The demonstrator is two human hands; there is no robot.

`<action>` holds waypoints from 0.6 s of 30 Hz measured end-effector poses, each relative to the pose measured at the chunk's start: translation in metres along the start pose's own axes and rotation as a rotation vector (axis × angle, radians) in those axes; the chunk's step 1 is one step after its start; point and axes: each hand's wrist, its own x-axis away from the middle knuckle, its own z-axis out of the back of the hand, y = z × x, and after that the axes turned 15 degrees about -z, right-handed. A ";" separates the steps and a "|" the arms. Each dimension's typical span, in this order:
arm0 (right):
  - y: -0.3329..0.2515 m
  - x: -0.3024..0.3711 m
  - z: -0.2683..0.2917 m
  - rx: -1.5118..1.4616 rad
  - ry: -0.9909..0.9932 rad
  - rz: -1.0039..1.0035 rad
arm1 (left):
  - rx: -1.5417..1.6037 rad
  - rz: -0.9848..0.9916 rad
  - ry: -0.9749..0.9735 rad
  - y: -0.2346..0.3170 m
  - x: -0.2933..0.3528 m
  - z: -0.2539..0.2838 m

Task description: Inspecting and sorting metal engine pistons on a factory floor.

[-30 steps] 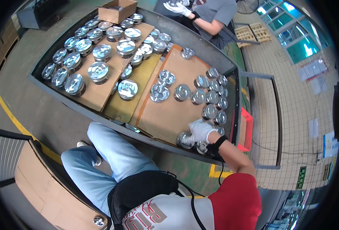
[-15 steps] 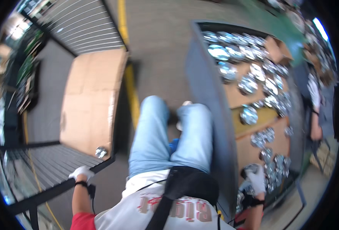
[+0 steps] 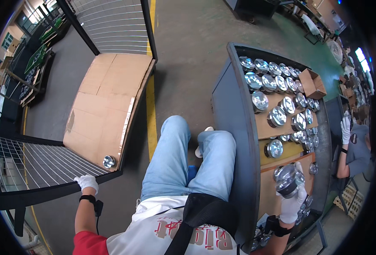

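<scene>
My right hand [image 3: 291, 205], in a white glove, grips a shiny round metal part [image 3: 288, 182] with a cylindrical side. It is raised over the near part of a grey metal bin [image 3: 245, 140]; whether a second part behind it is also held, I cannot tell. Rows of similar parts [image 3: 276, 116] stand in the bin on cardboard sheets. On the left, my gloved left hand [image 3: 87, 182] is closed over the black rail [image 3: 56, 191] of a wire-sided cart. Near that hand, one metal part [image 3: 109, 161] rests at the corner of the cart's cardboard-covered deck [image 3: 103, 102].
An open cardboard box [image 3: 312, 84] sits at the bin's far right corner. Beyond the bin, another person's gloved hand [image 3: 345, 128] is raised. A yellow floor line [image 3: 152, 114] runs beside the cart. Pallets with green boards [image 3: 37, 59] stand at far left.
My right hand has risen from the parts at the near end of the bin, bringing a metal part up. My left hand stays on the rail. The other person's hand has come up.
</scene>
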 end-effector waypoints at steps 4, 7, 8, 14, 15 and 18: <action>-0.002 0.005 -0.010 -0.023 -0.024 0.003 | -0.008 -0.013 0.011 0.005 0.002 0.009; 0.007 0.001 0.001 -0.025 -0.038 0.038 | -0.022 -0.017 0.007 0.009 0.003 0.014; 0.008 -0.001 -0.004 -0.072 -0.028 0.030 | -0.019 -0.012 0.010 0.008 0.000 0.013; 0.015 -0.011 -0.006 -0.223 -0.014 0.019 | -0.037 -0.036 0.039 0.011 0.001 0.016; 0.015 -0.011 -0.006 -0.227 -0.003 0.027 | -0.038 -0.047 0.041 0.012 0.000 0.018; 0.008 -0.008 -0.008 -0.321 -0.215 -0.029 | -0.061 -0.068 0.093 0.012 -0.009 0.017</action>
